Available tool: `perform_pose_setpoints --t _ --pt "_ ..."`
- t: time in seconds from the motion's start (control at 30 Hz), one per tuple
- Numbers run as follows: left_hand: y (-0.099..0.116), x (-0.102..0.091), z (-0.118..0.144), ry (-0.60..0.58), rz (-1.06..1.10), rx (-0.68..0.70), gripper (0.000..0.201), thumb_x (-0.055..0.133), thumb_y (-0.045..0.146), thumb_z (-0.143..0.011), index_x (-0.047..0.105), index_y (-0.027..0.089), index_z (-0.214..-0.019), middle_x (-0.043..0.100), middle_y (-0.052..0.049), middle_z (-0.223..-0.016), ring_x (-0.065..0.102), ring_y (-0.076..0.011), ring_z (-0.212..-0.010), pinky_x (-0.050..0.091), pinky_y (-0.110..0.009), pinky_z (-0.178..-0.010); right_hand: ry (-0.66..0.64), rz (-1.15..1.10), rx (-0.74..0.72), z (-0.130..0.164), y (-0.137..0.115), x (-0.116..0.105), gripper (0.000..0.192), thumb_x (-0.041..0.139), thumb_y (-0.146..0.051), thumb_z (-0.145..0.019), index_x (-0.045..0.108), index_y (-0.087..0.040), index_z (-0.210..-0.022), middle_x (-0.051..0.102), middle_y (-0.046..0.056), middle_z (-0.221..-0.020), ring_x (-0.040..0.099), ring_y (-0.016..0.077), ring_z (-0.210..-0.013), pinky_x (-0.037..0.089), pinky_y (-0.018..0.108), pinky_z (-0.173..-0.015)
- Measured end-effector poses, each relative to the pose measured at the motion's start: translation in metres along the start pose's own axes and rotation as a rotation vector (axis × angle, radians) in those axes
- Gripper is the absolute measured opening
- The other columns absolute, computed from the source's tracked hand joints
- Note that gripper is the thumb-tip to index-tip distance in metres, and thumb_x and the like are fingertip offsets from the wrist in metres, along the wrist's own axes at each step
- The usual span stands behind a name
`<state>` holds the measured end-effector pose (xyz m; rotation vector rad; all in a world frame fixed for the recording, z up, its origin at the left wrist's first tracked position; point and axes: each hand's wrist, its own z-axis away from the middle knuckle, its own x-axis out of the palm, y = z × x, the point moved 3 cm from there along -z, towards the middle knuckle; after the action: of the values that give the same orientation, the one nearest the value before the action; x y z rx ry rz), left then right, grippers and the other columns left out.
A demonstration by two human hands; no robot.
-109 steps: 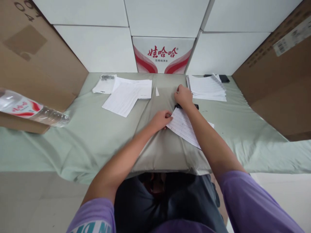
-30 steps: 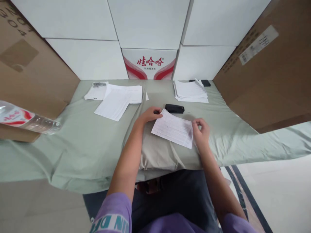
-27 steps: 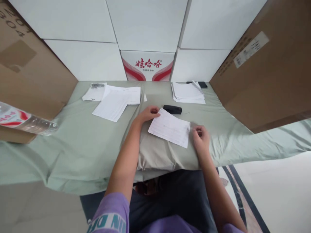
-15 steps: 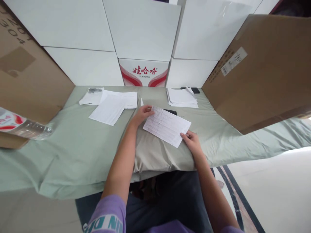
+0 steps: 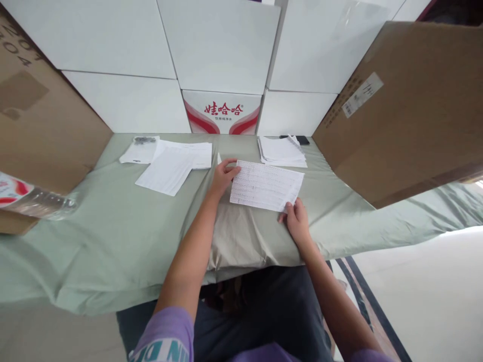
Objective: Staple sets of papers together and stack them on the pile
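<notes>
A white sheet of paper (image 5: 266, 186) covered in rows of small print or writing is held out over the cloth-covered table (image 5: 113, 226). My left hand (image 5: 224, 177) pinches its upper left corner, thumb on the front. At the lower right corner my right hand (image 5: 297, 219) grips it between thumb and fingers. Behind and left of the sheet lie loose white papers (image 5: 168, 168), overlapping one another. A stack of white papers (image 5: 283, 151) sits behind the sheet to the right, with a dark phone-like object (image 5: 302, 140) beside it.
White boxes (image 5: 219, 45) form a wall at the back, one with a red-and-white printed front (image 5: 223, 113). Large brown cartons stand at the left (image 5: 49, 115) and right (image 5: 415, 110). A clear plastic bottle (image 5: 39, 198) lies at the left. A packet (image 5: 139, 150) lies by the papers.
The sheet has turned to lie more level, its right end raised by my right hand. It now covers the dark object that showed behind it.
</notes>
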<state>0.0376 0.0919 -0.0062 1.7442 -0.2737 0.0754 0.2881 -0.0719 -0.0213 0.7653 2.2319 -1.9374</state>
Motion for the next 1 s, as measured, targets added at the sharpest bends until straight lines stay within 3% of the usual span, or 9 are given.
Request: perform_pose_setpoints --t 0.13,0.3,0.4,0.47,0.57,0.7,0.83,0.9,1.0 --pt "-0.003 -0.001 -0.002 -0.029 0.002 0.019 0.032 0.079 0.041 -0.068 0.067 0.018 -0.089 0.06 0.003 -0.058 0.05 -0.0091 -0.048 0.038 -0.022 -0.046 0.05 -0.01 0.061 -0.01 0.0 -0.013 0.028 0.048 -0.053 -0.093 0.05 -0.025 -0.09 0.04 -0.007 -0.048 0.039 0.0138 -0.041 0.031 0.029 -0.046" --pt "-0.009 -0.006 -0.007 -0.021 0.007 0.048 0.025 0.077 0.037 -0.072 0.067 0.019 -0.086 0.065 0.001 -0.065 0.055 -0.0095 -0.051 0.034 -0.022 -0.046 -0.195 -0.1 0.122 -0.055 -0.014 -0.031 0.039 0.069 -0.05 -0.074 0.062 -0.019 -0.097 0.053 -0.004 -0.062 0.04 0.0109 -0.051 0.03 0.026 -0.049" --pt "-0.011 -0.008 -0.01 -0.016 0.051 0.063 0.022 0.076 0.036 -0.073 0.067 0.02 -0.086 0.063 0.003 -0.061 0.054 -0.0088 -0.05 0.032 -0.022 -0.045 -0.268 -0.074 0.137 -0.076 -0.019 -0.029 0.034 0.066 -0.049 -0.075 0.062 -0.018 -0.089 0.053 -0.003 -0.063 0.04 0.0098 -0.051 0.03 0.025 -0.05" --pt "-0.011 -0.007 -0.01 -0.008 0.065 0.067 0.022 0.075 0.035 -0.073 0.066 0.02 -0.085 0.062 0.004 -0.059 0.054 -0.0087 -0.049 0.032 -0.022 -0.046 -0.206 0.034 0.082 -0.084 -0.017 -0.024 0.028 0.06 -0.047 -0.08 0.059 -0.019 -0.081 0.05 -0.004 -0.059 0.04 0.0098 -0.047 0.032 0.027 -0.051" --pt "-0.008 -0.004 -0.008 -0.029 0.036 0.057 0.022 0.075 0.035 -0.072 0.065 0.019 -0.085 0.061 0.004 -0.056 0.055 -0.0093 -0.048 0.032 -0.023 -0.047 -0.006 0.165 -0.035 -0.092 -0.01 -0.021 0.021 0.054 -0.041 -0.085 0.054 -0.021 -0.078 0.05 -0.004 -0.059 0.042 0.0103 -0.045 0.035 0.027 -0.05" --pt "-0.005 -0.001 -0.004 -0.079 -0.016 0.032 0.023 0.073 0.036 -0.073 0.063 0.018 -0.085 0.068 0.001 -0.065 0.056 -0.0091 -0.05 0.034 -0.023 -0.05 0.125 0.007 -0.08 -0.122 0.0 -0.026 0.018 0.057 -0.038 -0.084 0.052 -0.022 -0.077 0.044 -0.006 -0.056 0.042 0.0099 -0.045 0.032 0.024 -0.045" --pt "-0.006 -0.008 -0.004 -0.064 -0.025 0.027 0.025 0.07 0.039 -0.076 0.063 0.019 -0.089 0.073 -0.003 -0.077 0.056 -0.0089 -0.055 0.035 -0.023 -0.051 0.236 -0.247 0.117 -0.176 0.002 -0.045 0.016 0.065 -0.03 -0.08 0.052 -0.021 -0.076 0.039 -0.008 -0.052 0.034 0.0067 -0.039 0.023 0.02 -0.037" --pt "-0.008 -0.012 -0.005 -0.045 -0.029 0.015 0.026 0.07 0.04 -0.077 0.063 0.019 -0.09 0.073 -0.003 -0.076 0.056 -0.009 -0.055 0.035 -0.023 -0.051 0.294 -0.396 0.233 -0.203 -0.003 -0.055 0.021 0.065 -0.021 -0.078 0.045 -0.022 -0.071 0.037 -0.009 -0.051 0.03 0.0047 -0.038 0.019 0.019 -0.036" --pt "-0.01 -0.015 -0.008 -0.049 -0.05 -0.009 0.026 0.07 0.04 -0.077 0.064 0.019 -0.091 0.073 -0.004 -0.077 0.056 -0.0095 -0.058 0.034 -0.023 -0.05 0.35 -0.634 0.289 -0.234 -0.012 -0.06 0.035 0.061 -0.012 -0.08 0.03 -0.023 -0.069 0.031 -0.011 -0.05 0.024 0.0027 -0.036 0.015 0.017 -0.036"
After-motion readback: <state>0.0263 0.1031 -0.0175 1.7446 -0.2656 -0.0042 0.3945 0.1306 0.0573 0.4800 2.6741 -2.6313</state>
